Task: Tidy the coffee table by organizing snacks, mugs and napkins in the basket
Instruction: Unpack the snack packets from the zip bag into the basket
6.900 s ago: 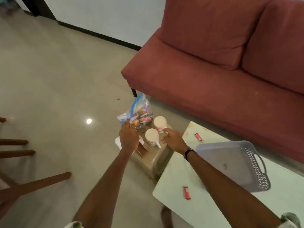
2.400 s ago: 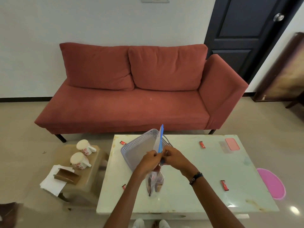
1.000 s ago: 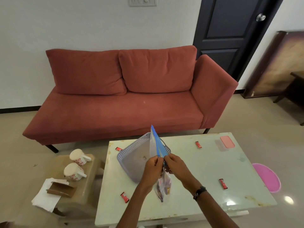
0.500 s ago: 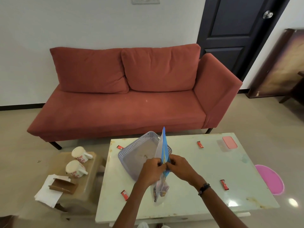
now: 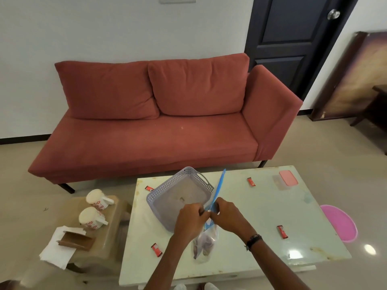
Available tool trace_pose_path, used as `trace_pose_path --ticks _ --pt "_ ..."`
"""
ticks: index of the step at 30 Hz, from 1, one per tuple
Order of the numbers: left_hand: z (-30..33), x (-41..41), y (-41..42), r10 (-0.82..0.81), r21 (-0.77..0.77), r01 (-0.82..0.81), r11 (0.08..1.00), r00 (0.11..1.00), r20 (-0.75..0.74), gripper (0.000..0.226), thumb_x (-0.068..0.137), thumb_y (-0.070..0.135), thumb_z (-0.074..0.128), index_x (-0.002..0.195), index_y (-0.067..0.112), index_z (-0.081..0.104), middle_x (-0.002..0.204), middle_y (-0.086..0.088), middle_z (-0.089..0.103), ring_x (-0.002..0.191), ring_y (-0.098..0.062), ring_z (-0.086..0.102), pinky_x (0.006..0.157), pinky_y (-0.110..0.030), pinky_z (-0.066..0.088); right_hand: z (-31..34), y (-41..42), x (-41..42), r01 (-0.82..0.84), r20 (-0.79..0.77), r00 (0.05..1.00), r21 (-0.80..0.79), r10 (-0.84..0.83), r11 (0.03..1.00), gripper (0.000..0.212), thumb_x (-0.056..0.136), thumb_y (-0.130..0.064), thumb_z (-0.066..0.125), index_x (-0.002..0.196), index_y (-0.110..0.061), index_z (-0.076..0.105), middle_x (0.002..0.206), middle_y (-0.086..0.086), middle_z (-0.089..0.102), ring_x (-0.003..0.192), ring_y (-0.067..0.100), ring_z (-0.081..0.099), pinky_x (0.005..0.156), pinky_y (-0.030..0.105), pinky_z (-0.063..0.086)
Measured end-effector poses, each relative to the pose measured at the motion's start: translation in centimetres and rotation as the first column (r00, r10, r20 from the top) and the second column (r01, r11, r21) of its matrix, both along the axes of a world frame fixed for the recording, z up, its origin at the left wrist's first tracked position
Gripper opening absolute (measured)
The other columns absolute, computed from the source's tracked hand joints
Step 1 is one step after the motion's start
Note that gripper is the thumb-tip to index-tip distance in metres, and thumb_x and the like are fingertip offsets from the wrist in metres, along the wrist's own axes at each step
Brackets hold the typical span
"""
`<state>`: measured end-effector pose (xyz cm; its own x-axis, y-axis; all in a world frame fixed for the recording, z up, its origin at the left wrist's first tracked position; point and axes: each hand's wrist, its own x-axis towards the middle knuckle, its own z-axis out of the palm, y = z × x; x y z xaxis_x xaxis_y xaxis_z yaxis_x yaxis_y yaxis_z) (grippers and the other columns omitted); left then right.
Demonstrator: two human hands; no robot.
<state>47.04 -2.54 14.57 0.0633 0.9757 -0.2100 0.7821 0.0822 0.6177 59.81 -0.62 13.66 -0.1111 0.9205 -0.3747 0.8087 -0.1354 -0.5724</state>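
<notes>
A clear zip bag of snacks (image 5: 204,242) with a blue seal strip hangs over the coffee table (image 5: 261,206). My left hand (image 5: 189,221) and my right hand (image 5: 227,215) both pinch its top edge, close together. Just behind them a grey perforated basket (image 5: 165,191) sits on the table, nearly empty. Several small red snack packets lie scattered on the table, such as one (image 5: 156,249) at the front left and one (image 5: 282,231) at the right. Two white mugs (image 5: 92,217) and white napkins (image 5: 56,251) under a brown holder rest on a low stool at the left.
A red sofa (image 5: 157,126) stands behind the table. A pink lid (image 5: 288,177) lies on the table's far right corner, and a pink mat (image 5: 339,222) is on the floor beside it. A dark door (image 5: 293,38) is at the back right.
The bag came from the stool to above the table. In the last second the blue strip tilted right and my hands kept working along the bag's top.
</notes>
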Motion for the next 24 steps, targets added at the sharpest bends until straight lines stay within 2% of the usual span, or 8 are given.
trace_pose_path --ticks 4,9,12,15,17,20,21,24 --pt "-0.5 0.0 -0.1 -0.026 -0.044 0.023 0.999 0.998 -0.053 0.023 0.092 0.033 0.05 0.08 0.014 0.054 0.077 -0.001 0.057 0.07 -0.014 0.054 0.073 -0.027 0.049 0.2 0.9 0.0 0.038 0.011 0.999 0.033 -0.039 0.999 0.012 0.083 -0.015 0.061 0.079 -0.012 0.051 0.086 0.007 0.059 0.075 0.015 0.052 0.056 0.013 0.038" --pt "-0.6 -0.3 0.4 -0.004 0.045 0.017 0.999 0.965 -0.261 0.032 0.095 0.036 0.046 0.115 0.013 0.054 0.113 -0.004 0.065 0.099 -0.018 0.063 0.088 -0.026 0.048 0.2 0.0 -1.0 0.008 -0.047 0.999 0.05 -0.006 0.999 0.009 0.083 -0.016 0.063 0.079 -0.012 0.056 0.092 0.011 0.068 0.078 0.023 0.063 0.077 0.031 0.054" --pt "-0.6 -0.2 0.5 -0.008 0.082 0.029 0.996 0.972 -0.236 0.033 0.095 0.036 0.045 0.117 0.014 0.055 0.117 -0.004 0.065 0.1 -0.016 0.063 0.091 -0.023 0.047 0.3 -0.3 -1.2 0.026 -0.05 0.998 0.071 -0.022 0.997 0.014 0.086 -0.019 0.062 0.074 -0.016 0.055 0.088 0.009 0.066 0.073 0.017 0.057 0.069 0.025 0.051" --pt "-0.9 -0.6 0.3 0.118 0.113 -0.103 0.988 0.984 -0.133 0.029 0.095 0.034 0.046 0.113 0.014 0.057 0.113 -0.003 0.065 0.095 -0.013 0.06 0.089 -0.022 0.049 0.3 -0.4 -0.6 0.107 -0.015 0.994 0.08 -0.106 0.991 0.03 0.083 -0.014 0.058 0.062 -0.025 0.038 0.084 0.006 0.064 0.069 0.016 0.054 0.053 0.015 0.038" --pt "-1.2 -1.0 0.2 0.193 0.119 -0.184 0.976 0.979 -0.066 0.024 0.095 0.03 0.048 0.109 0.013 0.059 0.11 -0.004 0.066 0.088 -0.009 0.055 0.089 -0.022 0.049 0.2 -0.5 -0.2 0.156 0.014 0.987 0.084 -0.158 0.984 0.027 0.082 -0.015 0.057 0.065 -0.023 0.038 0.091 0.009 0.069 0.069 0.019 0.056 0.051 0.018 0.037" --pt "-1.4 -0.8 -0.1 0.15 0.107 -0.146 0.984 0.988 -0.036 0.02 0.094 0.027 0.051 0.1 0.01 0.06 0.102 -0.007 0.068 0.08 -0.009 0.053 0.083 -0.022 0.05 0.9 -0.4 -0.4 0.081 0.082 0.993 0.077 -0.087 0.994 0.008 0.086 -0.022 0.056 0.088 -0.016 0.051 0.104 0.009 0.068 0.073 0.02 0.055 0.059 0.023 0.043" --pt "-1.3 -0.6 -0.2 0.13 0.1 -0.126 0.987 0.991 -0.031 0.021 0.094 0.027 0.051 0.098 0.009 0.06 0.1 -0.008 0.068 0.078 -0.011 0.054 0.082 -0.024 0.051 1.1 -0.2 -0.8 0.058 0.1 0.993 0.077 -0.065 0.995 0.014 0.087 -0.026 0.056 0.096 -0.015 0.054 0.106 0.008 0.067 0.075 0.02 0.055 0.064 0.024 0.046" --pt "-1.2 -0.5 -0.5 0.088 0.075 -0.084 0.994 0.994 -0.059 0.025 0.094 0.031 0.049 0.1 0.009 0.06 0.101 -0.008 0.069 0.08 -0.016 0.059 0.083 -0.026 0.051 1.4 0.5 -1.6 0.042 0.109 0.992 0.143 -0.058 0.989 0.008 0.09 -0.021 0.054 0.084 -0.017 0.054 0.099 0.008 0.067 0.076 0.023 0.056 0.075 0.031 0.052"
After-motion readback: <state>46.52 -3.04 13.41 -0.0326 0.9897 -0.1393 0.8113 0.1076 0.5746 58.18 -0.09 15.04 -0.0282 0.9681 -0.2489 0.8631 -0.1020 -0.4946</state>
